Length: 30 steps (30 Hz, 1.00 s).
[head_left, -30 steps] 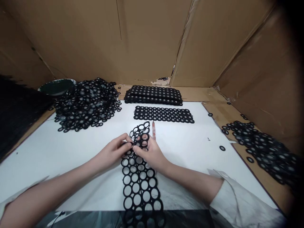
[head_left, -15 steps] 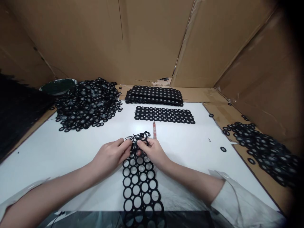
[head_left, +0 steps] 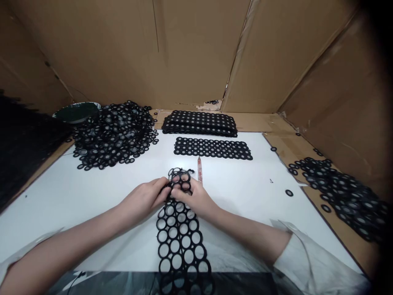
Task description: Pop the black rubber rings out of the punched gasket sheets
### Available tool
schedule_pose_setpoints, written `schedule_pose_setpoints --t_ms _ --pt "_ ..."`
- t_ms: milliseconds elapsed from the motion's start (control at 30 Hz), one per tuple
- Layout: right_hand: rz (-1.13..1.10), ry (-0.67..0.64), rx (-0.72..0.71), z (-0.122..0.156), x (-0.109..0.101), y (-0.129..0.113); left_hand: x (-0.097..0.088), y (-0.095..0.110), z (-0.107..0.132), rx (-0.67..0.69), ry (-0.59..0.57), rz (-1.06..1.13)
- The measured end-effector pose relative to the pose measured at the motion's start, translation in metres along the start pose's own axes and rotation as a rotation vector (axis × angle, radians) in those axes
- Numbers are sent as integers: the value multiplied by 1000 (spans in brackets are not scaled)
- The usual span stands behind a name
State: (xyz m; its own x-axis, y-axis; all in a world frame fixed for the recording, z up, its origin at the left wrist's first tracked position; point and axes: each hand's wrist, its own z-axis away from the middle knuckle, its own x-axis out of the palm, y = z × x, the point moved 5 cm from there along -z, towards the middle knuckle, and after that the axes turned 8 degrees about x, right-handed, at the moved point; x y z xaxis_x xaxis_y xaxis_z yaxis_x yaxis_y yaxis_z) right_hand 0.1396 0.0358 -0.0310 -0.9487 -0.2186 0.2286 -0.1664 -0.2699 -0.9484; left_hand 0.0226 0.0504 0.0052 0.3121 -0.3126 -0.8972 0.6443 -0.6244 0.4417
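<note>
A strip of joined black rings runs from between my hands down over the near table edge. Its far end is bunched and folded up off the table. My left hand is closed, pinching the left side of the bunched part between thumb and fingers. With its thumb pressed across the front, my right hand grips the right side, and some of its fingers show through the rings. Just beyond the right hand lies a slim pointed tool with a reddish, clear handle, its tip pointing away.
A flat ring panel lies beyond the tool, with a stack of such panels behind. Loose black rings form a heap at left, beside a bowl, and another pile at right. Cardboard walls enclose the white table.
My hands have shifted slightly along the bunched end. More rings now fold up over my right fingers, and the right thumb has moved left and down.
</note>
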Motion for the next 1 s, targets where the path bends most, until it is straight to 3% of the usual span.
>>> schedule_pose_setpoints --t_ms 167,200,267,333,367,433,533,667,800,867,933,1000 --pt "9 11 -43 2 2 1 -9 -6 -1 -70 85 12" --pt "16 40 -43 1 0 1 -18 -11 -1 -113 163 1" --pt "33 92 -31 -1 -4 3 -41 -20 5 -210 432 -78" --pt "16 109 30 -2 -6 6 -54 -21 11 -214 620 -175" --pt "-1 102 66 -3 -6 8 -53 -19 10 -153 592 -195" --pt "-35 86 99 -4 -5 9 -39 -12 6 -28 421 -202" --pt "-40 75 55 -4 -5 6 -17 -6 2 1 201 -135" --pt "-28 56 27 -6 -6 5 -6 -5 -4 -58 72 71" --pt "-42 69 34 -8 -10 6 -13 -16 -14 -65 37 346" --pt "-19 121 16 -8 -13 6 -27 -34 -16 -163 157 422" --pt "8 167 8 -7 -16 6 -46 -52 -11 -292 409 433" --pt "14 170 11 -7 -15 6 -60 -57 -2 -326 622 372"
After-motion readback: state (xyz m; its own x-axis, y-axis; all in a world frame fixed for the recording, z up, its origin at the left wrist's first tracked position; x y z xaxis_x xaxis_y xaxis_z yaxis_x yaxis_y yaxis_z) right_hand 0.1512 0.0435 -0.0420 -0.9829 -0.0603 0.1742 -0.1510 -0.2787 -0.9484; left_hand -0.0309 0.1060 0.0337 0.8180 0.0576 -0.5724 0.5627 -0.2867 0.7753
